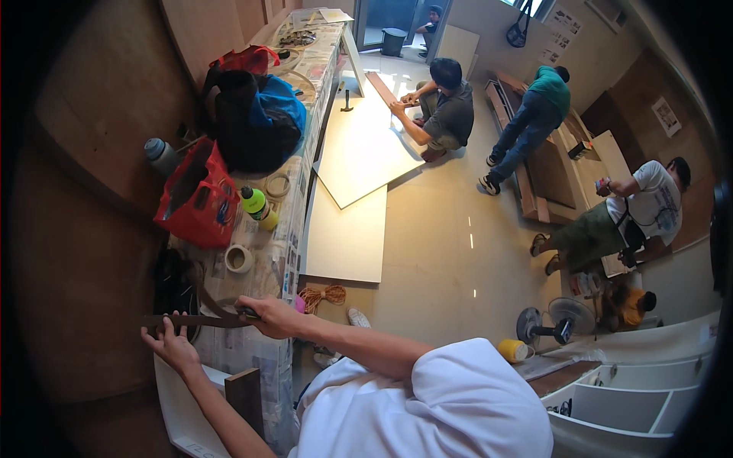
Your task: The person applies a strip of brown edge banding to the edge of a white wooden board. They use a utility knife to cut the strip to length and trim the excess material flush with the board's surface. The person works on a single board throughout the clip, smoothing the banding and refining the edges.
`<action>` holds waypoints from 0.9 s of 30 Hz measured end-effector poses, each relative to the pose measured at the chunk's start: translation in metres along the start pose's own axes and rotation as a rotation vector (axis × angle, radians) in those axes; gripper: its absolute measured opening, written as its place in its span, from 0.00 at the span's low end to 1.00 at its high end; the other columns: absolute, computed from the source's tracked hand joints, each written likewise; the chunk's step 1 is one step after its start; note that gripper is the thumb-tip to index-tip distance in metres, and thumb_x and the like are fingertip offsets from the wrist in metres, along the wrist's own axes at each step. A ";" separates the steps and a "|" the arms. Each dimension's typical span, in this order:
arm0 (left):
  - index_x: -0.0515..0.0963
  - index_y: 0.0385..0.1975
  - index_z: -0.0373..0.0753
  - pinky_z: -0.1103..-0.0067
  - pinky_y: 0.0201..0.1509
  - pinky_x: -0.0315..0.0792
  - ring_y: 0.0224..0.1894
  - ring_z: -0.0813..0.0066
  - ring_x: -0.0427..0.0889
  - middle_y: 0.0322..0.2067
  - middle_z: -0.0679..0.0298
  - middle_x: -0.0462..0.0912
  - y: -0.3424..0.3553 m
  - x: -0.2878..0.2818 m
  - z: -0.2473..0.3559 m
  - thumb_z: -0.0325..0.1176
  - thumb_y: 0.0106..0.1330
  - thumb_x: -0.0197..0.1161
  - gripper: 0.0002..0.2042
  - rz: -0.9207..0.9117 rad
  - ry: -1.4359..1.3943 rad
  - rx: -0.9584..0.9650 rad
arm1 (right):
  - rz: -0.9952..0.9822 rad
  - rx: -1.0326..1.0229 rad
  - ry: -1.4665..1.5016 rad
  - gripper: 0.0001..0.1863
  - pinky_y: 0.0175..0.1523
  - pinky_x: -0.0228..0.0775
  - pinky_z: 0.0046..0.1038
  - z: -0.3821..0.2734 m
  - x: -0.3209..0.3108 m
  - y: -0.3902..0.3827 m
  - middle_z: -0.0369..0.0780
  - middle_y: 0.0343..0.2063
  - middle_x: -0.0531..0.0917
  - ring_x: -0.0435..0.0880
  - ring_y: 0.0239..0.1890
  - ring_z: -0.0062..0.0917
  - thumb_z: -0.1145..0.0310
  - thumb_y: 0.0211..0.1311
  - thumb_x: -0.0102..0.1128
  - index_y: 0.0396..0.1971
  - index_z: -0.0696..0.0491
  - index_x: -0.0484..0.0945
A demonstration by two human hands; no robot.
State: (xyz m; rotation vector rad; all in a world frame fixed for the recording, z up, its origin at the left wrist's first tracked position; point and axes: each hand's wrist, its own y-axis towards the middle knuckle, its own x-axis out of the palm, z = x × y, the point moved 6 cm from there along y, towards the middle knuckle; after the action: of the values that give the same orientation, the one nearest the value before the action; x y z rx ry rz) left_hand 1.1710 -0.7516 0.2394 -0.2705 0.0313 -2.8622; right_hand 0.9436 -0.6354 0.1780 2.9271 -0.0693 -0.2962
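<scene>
My left hand (175,349) supports one end of a thin brown strip (205,321), its fingers at the strip's underside and edge. The strip looks like edge banding and runs across to my right hand, with a curved length bending up beside it. My right hand (273,316) is closed around a small dark-handled tool (248,311) at the strip's other end. The tool's tip and exact kind cannot be made out. Just below, a white panel box (187,408) with a dark brown board (244,401) stands near my left forearm.
On the paper-covered bench (279,252) are a tape roll (239,259), a green-capped bottle (259,208), a red bag (200,200) and a backpack (259,122). Rope (324,295) lies beside the bench. A person (447,107) crouches by pale boards (359,153); others work right. A fan (546,327) stands nearby.
</scene>
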 end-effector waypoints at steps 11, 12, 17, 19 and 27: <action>0.52 0.69 0.44 0.59 0.60 0.82 0.52 0.50 0.84 0.56 0.44 0.74 -0.019 -0.019 0.031 0.21 0.73 0.62 0.31 0.025 -0.057 0.252 | 0.143 -0.107 -0.450 0.20 0.43 0.76 0.49 0.022 0.007 0.024 0.50 0.37 0.84 0.85 0.41 0.51 0.74 0.65 0.53 0.56 0.48 0.77; 0.49 0.70 0.45 0.54 0.59 0.80 0.51 0.48 0.84 0.57 0.42 0.74 -0.009 -0.024 0.020 0.22 0.70 0.66 0.36 0.052 -0.087 0.184 | 0.170 -0.187 -0.468 0.20 0.43 0.76 0.49 0.029 0.016 0.028 0.49 0.37 0.84 0.85 0.41 0.50 0.75 0.65 0.54 0.56 0.48 0.78; 0.52 0.69 0.41 0.56 0.56 0.80 0.48 0.51 0.85 0.53 0.48 0.75 -0.025 -0.019 0.041 0.22 0.70 0.65 0.33 0.027 -0.119 0.235 | 0.133 -0.177 -0.389 0.12 0.40 0.76 0.45 0.024 0.023 0.047 0.49 0.36 0.84 0.85 0.39 0.49 0.73 0.65 0.58 0.47 0.50 0.79; 0.55 0.69 0.40 0.58 0.57 0.80 0.48 0.55 0.85 0.52 0.50 0.76 -0.029 -0.016 0.058 0.20 0.72 0.62 0.30 -0.020 -0.107 0.290 | 0.070 -0.149 -0.262 0.10 0.40 0.75 0.47 0.009 0.030 0.044 0.50 0.34 0.84 0.84 0.38 0.52 0.70 0.67 0.59 0.47 0.49 0.77; 0.52 0.70 0.38 0.61 0.55 0.82 0.47 0.52 0.86 0.50 0.50 0.77 -0.002 -0.043 0.061 0.19 0.73 0.59 0.30 0.034 0.013 0.192 | -0.103 -0.037 -0.226 0.10 0.37 0.74 0.50 0.006 0.040 0.029 0.51 0.29 0.84 0.84 0.35 0.53 0.63 0.71 0.60 0.49 0.45 0.75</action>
State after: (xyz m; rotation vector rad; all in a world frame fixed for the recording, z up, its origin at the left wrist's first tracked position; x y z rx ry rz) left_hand 1.2220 -0.7378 0.2914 -0.2101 -0.2332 -2.8076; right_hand 0.9810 -0.6673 0.1701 2.8529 0.0537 -0.6362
